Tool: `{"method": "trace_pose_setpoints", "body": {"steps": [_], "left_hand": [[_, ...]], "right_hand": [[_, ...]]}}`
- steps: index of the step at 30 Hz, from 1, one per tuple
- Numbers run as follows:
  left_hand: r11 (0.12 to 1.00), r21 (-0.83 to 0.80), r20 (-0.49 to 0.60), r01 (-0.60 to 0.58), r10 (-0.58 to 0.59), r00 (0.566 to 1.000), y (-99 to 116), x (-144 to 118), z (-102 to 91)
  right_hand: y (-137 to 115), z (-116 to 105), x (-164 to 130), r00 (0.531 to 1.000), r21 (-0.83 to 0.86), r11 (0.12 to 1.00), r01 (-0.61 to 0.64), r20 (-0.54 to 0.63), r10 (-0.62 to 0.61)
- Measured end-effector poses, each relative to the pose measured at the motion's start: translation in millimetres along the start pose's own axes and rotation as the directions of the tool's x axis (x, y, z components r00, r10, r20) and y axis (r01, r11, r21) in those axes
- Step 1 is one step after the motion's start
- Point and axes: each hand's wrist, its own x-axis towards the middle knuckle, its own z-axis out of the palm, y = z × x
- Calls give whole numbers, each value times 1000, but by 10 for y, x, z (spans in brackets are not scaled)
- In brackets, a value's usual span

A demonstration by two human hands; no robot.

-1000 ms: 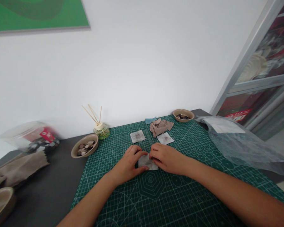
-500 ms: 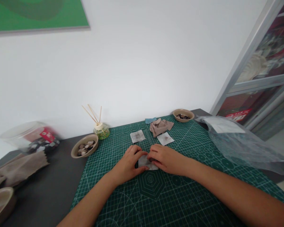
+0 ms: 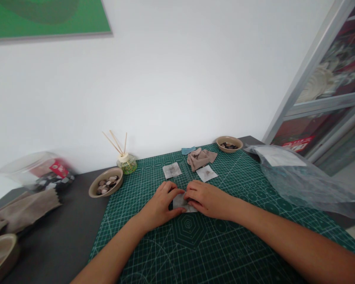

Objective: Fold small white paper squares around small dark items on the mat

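Observation:
Both hands rest on a small grey fabric square (image 3: 181, 202) lying on the green cutting mat (image 3: 213, 252). My left hand (image 3: 159, 205) pinches its left edge with thumb and fingers. The fingers of my right hand (image 3: 205, 198) press on and grip its right side. Two more small fabric squares, one (image 3: 172, 170) and another (image 3: 206, 173), lie just beyond the hands. A crumpled beige cloth (image 3: 200, 157) sits behind them.
A tan bowl of buttons (image 3: 105, 186) stands at the mat's left edge beside a reed diffuser (image 3: 126, 161). Another small bowl (image 3: 228, 143) is at the back right. A clear plastic bag (image 3: 296, 177) lies right. A plastic tub (image 3: 38, 170) and brown cloth (image 3: 20, 211) lie far left.
My right hand's fingers have shifted slightly left over the fabric square. Everything else is as before.

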Motion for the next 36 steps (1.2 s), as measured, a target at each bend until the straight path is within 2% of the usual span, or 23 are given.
{"method": "trace_pose_setpoints", "body": {"steps": [5,13,21,29,36], "left_hand": [[1000,-5,-1,-6,6,1000,-5,-2,2],[1000,-11,2,2,-2,1000,2,9,-4],[1000,-10,11,3,-3,1000,-1,2,-5],[1000,-24,-1,-6,6,1000,0,4,-4],[1000,-5,2,-1,1,1000,8,9,-9]], "right_hand": [[7,-9,1,998,-35,998,-55,-39,53],[-19,-13,3,1000,50,999,21,-2,-21],[28,1,21,996,-52,995,-82,-30,80],[-45,-52,-2,997,53,996,65,40,-67],[17,-17,2,998,-29,998,-57,-18,56]]}}
